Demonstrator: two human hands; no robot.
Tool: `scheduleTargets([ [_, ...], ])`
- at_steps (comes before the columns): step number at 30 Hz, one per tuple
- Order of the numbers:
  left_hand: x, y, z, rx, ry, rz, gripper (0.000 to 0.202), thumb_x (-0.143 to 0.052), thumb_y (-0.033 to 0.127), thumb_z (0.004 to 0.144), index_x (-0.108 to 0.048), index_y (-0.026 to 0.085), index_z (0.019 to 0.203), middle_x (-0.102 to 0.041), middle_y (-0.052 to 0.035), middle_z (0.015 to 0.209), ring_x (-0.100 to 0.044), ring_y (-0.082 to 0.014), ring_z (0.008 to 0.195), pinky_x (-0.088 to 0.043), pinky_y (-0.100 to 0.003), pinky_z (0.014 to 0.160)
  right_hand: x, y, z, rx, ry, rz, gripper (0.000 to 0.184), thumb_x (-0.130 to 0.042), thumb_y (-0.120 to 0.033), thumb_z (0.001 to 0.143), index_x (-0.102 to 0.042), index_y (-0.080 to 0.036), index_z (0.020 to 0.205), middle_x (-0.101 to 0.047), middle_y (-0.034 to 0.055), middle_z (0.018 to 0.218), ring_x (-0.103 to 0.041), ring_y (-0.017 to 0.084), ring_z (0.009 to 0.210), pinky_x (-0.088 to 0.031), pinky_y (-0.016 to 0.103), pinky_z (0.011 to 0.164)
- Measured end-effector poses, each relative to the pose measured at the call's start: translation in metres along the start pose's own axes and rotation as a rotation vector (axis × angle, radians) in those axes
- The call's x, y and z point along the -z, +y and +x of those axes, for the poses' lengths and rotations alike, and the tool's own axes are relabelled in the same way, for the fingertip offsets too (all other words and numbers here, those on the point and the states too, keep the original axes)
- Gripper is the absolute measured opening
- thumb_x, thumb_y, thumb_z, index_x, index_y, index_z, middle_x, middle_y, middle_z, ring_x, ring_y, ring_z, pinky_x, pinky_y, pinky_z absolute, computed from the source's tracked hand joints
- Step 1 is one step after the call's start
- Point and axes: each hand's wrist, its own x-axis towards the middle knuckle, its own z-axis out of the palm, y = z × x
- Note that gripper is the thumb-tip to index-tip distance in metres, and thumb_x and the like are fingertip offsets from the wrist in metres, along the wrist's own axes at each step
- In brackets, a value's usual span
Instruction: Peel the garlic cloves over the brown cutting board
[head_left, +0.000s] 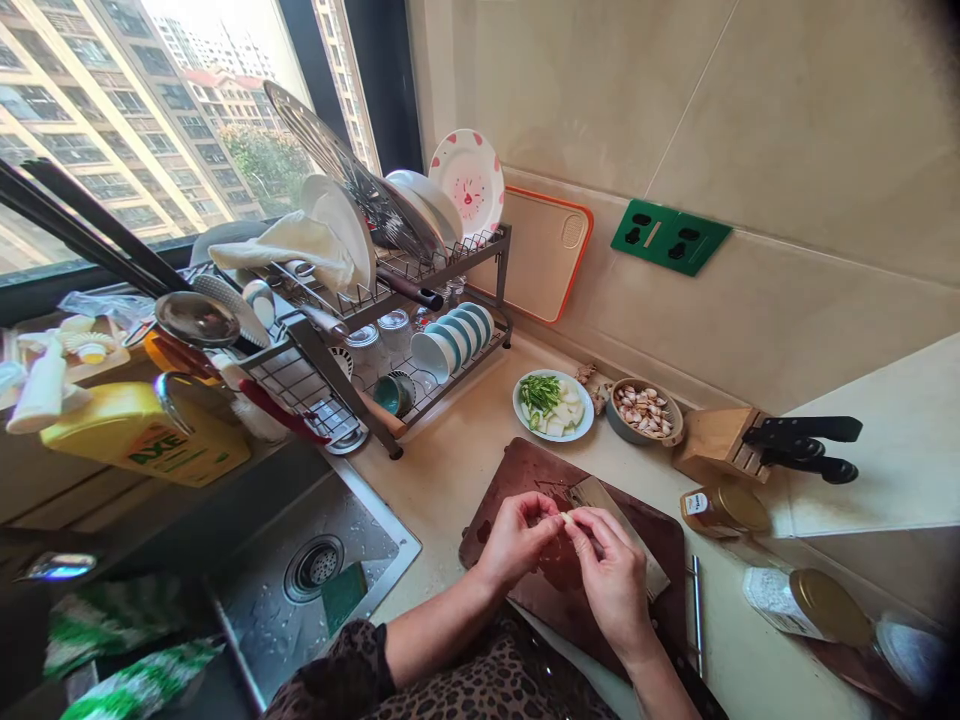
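Above a dark brown cutting board [499, 500], my left hand [519, 540] and my right hand [611, 570] meet fingertip to fingertip. Both are closed in a pinch on a small pale garlic clove [567, 518], largely covered by the fingers. Under my right hand a broad-bladed cleaver [657, 578] lies flat on the board, partly hidden. Beyond the board, a white plate [555, 436] bears cut green pepper and pale slices. Beside it stands a bowl [641, 436] of unpeeled garlic cloves [643, 408].
Left is a steel sink [277, 530] with a green sponge [343, 597]. A dish rack [450, 385] with plates and bowls stands behind. Along the right are a knife block [716, 440], a lidded brown jar [724, 508] and a white-filled jar [780, 600]. Ginger [596, 388] lies near the wall.
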Motion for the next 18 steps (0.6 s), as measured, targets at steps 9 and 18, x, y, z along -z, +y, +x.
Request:
scheduleTargets([
  [9,-0.004,-0.008,0.003,0.095,0.020,-0.094,0.019,-0.059,0.032,0.066,-0.048,0.018,0.070,-0.050,0.0064,0.049,-0.039,-0.0048,0.036,-0.027,-0.015,0.033,-0.006,0.009,0.003,-0.561,0.043,0.622,0.036,-0.068,-0.047,0.073,-0.065,-0.018,0.092,-0.067,0.0018,0.074,-0.060,0.014,0.064,-0.052,0.025,0.061],
  [18,-0.002,-0.001,-0.001,0.102,-0.007,-0.250,0.023,-0.066,0.030,0.064,-0.051,0.018,0.077,-0.058,0.0050,0.053,-0.039,-0.0041,0.034,-0.025,-0.014,0.032,0.000,-0.002,0.008,-0.708,-0.013,1.033,0.037,-0.080,-0.034,0.063,-0.066,-0.022,0.095,-0.066,-0.0009,0.080,-0.060,0.009,0.067,-0.051,0.021,0.062],
])
